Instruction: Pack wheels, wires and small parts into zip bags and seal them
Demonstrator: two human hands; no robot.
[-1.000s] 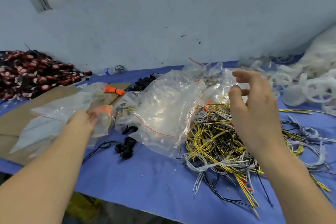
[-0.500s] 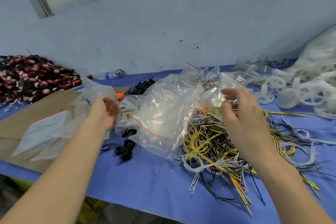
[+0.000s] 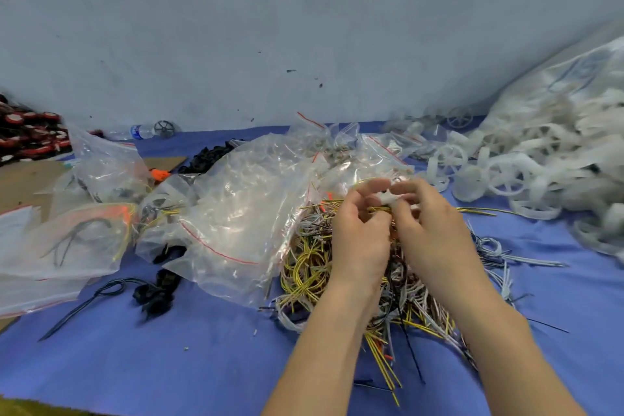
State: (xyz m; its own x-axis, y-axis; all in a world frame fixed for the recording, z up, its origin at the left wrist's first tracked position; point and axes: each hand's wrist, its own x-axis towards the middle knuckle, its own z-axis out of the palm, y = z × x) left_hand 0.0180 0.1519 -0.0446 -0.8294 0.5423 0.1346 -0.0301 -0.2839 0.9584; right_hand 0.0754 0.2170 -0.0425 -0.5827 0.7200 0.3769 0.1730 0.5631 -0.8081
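Most of the packing appears, by judgement, to remain undone. The largest mass, a heap of white wheels [image 3: 526, 172], is spread loose along the right side of the blue worktop [image 3: 169, 365], partly spilling from a big clear sack [image 3: 574, 84] against the wall. Next in bulk, a tangled pile of yellow, black and white wires [image 3: 310, 267] lies unbagged at the centre, directly under both hands. A crumpled heap of clear zip bags [image 3: 236, 199] with red seal strips is lying just left of the wires, seemingly unfilled. Some progress is suggested at the far left, where filled bags [image 3: 67, 240] holding wires and dark parts are lying on the worktop and on the cardboard [image 3: 23, 179]; whether they are sealed cannot be told. A few small black parts [image 3: 155, 294] are scattered near the front.

The left hand [image 3: 361, 233] and right hand [image 3: 435, 230] are held together above the wire pile, fingertips meeting; a small white part [image 3: 388, 197] is pinched between them. Its exact kind cannot be made out.
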